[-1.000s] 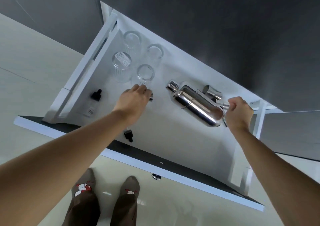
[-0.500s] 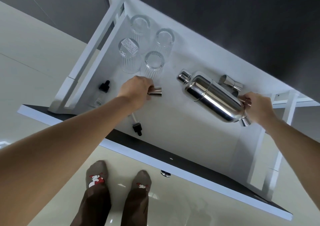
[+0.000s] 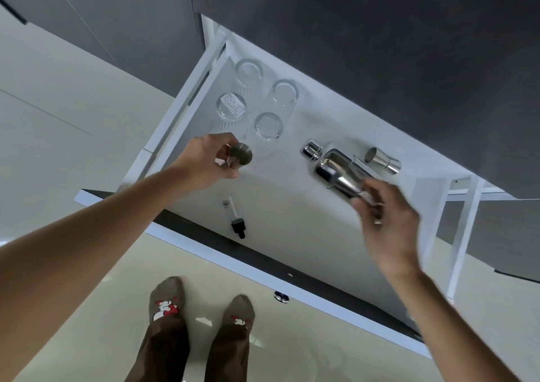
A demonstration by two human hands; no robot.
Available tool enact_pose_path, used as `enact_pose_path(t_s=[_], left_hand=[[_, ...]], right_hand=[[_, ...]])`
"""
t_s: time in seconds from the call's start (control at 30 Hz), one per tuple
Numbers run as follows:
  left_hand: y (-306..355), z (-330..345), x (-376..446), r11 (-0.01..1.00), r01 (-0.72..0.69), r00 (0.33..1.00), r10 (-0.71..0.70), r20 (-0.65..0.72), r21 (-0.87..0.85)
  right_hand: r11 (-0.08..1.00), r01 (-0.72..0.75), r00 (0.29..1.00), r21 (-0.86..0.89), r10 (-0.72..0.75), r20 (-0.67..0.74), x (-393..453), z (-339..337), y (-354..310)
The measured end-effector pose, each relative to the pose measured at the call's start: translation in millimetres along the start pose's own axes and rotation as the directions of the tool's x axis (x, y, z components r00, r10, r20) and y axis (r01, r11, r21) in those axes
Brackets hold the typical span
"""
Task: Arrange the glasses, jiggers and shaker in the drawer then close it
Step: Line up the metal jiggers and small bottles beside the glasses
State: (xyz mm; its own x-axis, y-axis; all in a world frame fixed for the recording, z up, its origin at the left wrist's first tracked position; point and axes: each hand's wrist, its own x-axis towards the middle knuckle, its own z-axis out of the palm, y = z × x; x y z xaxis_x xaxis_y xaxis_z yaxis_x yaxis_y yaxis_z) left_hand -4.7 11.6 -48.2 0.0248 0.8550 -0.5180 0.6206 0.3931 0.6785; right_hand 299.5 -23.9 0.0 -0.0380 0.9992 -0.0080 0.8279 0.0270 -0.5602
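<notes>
An open white drawer holds several ribbed glasses at its back left. A steel shaker lies on its side in the middle, and a steel jigger lies behind it. My left hand is raised over the drawer's left part, shut on another jigger whose mouth faces me. My right hand hovers, blurred, over the shaker's base, gripping a small shiny jigger that is mostly hidden by the fingers.
A glass dropper with a black bulb lies near the drawer's dark front panel. A round knob sticks out below the front. Dark cabinet fronts surround the drawer. My socked feet stand on the pale glossy floor.
My left hand lifted its jigger and turned its mouth toward me. My right hand pulled back from the shaker's far end toward me, holding a jigger. The camera view shifted.
</notes>
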Motion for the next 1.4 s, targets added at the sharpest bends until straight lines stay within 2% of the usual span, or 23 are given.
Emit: enact_pose_path(t_s=[0.13,0.23,0.33,0.47,0.57,0.8,0.93,1.03,1.13,1.27,1.4], left_hand=[[-6.5,-1.8,-2.5,0.997,-0.007,0.999,0.01,-0.041,0.082],[-13.3,-0.5,0.3,0.995,-0.021,0.997,0.028,-0.072,0.094],[-18.4,1.4,5.4,0.995,-0.029,0.991,0.041,-0.124,0.097],[-23.0,3.3,12.7,0.99,-0.028,0.977,0.057,-0.207,0.139],[-25.3,4.8,17.0,0.991,0.002,0.967,0.031,-0.251,0.13],[-26.3,7.3,23.9,0.989,0.004,0.969,0.033,-0.245,0.147],[-21.4,-1.6,17.0,0.973,0.064,0.975,-0.013,-0.224,0.222],[-17.3,-7.6,-0.6,0.905,0.101,0.987,-0.039,-0.157,0.413],[-12.7,-6.4,-15.5,0.827,0.159,0.987,-0.136,-0.082,0.539],[-13.8,-4.0,-16.3,0.779,0.183,0.977,-0.212,-0.023,0.6],[-15.7,-8.8,-13.5,0.804,0.161,0.962,-0.257,0.09,0.572]], right_hand=[[0.951,-0.202,0.974,0.234,0.17,0.149,-6.9,58.9,-36.3],[0.898,-0.34,0.928,0.28,0.271,0.256,-5.2,94.1,-54.5],[0.864,-0.414,0.897,0.287,0.334,0.29,2.4,121.2,-66.3],[0.887,-0.397,0.907,0.235,0.34,0.249,14.4,151.0,-77.8],[0.875,-0.403,0.911,0.269,0.354,0.213,22.8,167.9,-86.5],[0.902,-0.344,0.938,0.26,0.317,0.14,36.8,183.8,-98.5],[0.882,-0.435,0.89,0.18,0.391,0.235,24.4,177.5,-96.0],[0.864,-0.501,0.804,0.049,0.444,0.396,4.2,165.6,-91.4],[0.885,-0.449,0.701,-0.124,0.435,0.565,-9.9,162.3,-86.9],[0.922,-0.342,0.718,-0.183,0.382,0.582,-7.6,157.9,-89.0],[0.931,-0.337,0.707,-0.143,0.35,0.615,-7.4,154.4,-92.3]])
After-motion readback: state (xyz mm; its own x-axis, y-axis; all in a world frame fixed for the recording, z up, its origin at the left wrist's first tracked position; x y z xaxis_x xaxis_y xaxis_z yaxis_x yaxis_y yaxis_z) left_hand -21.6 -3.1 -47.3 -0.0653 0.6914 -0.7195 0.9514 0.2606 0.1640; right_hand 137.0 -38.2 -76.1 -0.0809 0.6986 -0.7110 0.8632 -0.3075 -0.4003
